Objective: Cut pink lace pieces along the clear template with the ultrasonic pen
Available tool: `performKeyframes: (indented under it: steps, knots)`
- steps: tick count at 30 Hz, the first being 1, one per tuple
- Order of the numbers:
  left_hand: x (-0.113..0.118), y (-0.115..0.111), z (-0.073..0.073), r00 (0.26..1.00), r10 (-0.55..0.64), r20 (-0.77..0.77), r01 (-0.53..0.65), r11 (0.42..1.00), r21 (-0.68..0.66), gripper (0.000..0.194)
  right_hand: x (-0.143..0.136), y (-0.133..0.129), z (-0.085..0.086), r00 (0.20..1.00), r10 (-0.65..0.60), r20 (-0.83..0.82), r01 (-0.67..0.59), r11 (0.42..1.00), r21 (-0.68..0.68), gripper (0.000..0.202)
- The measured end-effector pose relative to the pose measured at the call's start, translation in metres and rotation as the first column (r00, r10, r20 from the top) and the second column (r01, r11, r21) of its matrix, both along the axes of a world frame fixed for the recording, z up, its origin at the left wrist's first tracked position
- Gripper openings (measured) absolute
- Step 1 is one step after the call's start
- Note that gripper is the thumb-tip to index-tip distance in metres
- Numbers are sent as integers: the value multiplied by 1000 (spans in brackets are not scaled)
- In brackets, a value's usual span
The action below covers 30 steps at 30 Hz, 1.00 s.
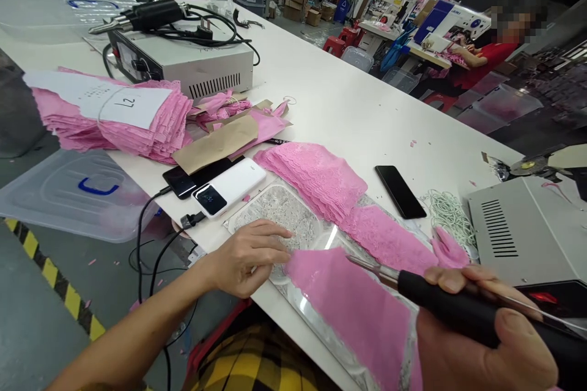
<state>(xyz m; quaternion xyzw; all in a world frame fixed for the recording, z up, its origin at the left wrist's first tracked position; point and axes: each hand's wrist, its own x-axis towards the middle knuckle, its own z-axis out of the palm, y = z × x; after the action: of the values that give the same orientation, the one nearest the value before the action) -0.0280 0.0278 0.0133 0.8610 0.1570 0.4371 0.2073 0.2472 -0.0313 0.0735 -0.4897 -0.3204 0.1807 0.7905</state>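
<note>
My right hand (486, 330) is wrapped round a black-handled pen-like tool (440, 296) with a metal tip. A thin metal strip also shows in that grip; its kind is unclear. The tip points left, at the upper edge of a flat pink fabric piece (348, 311). At that piece's left corner is my left hand (257, 256), fingers stretched out and fingertips by the edge. Beneath the fabric lies a clear board with speckled grey patches (298, 220). Behind it rest a stack of pink lace pieces (316, 180) and another pink piece (389, 235).
A white power bank (233, 186), a black phone (400, 191) and green cord (449, 214) surround the board. Left are a tied pink lace bundle (151, 128) and a grey machine box (202, 64). Another grey box (527, 226) stands right. Beyond, a person in red (486, 64) sits at a sewing machine.
</note>
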Motion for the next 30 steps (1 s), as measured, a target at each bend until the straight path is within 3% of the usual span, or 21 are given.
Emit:
performKeyframes:
  steps: [4, 9, 15, 30]
  knots:
    - [2, 1, 5, 996, -39, -86, 40, 999, 8, 40, 21, -7, -5, 997, -82, 13, 82, 997, 11, 14]
    - [5, 4, 8, 962, -68, -265, 77, 997, 23, 41, 24, -10, -11, 996, -84, 24, 84, 996, 17, 16]
    - [4, 6, 8, 954, -68, -293, 87, 995, 51, 43, 17, -10, -15, 998, -13, 66, 11, 999, 30, 14]
    - [2, 8, 7, 946, -67, -318, 91, 994, 59, 44, 17, -8, -16, 997, 23, 69, -26, 999, 34, 11]
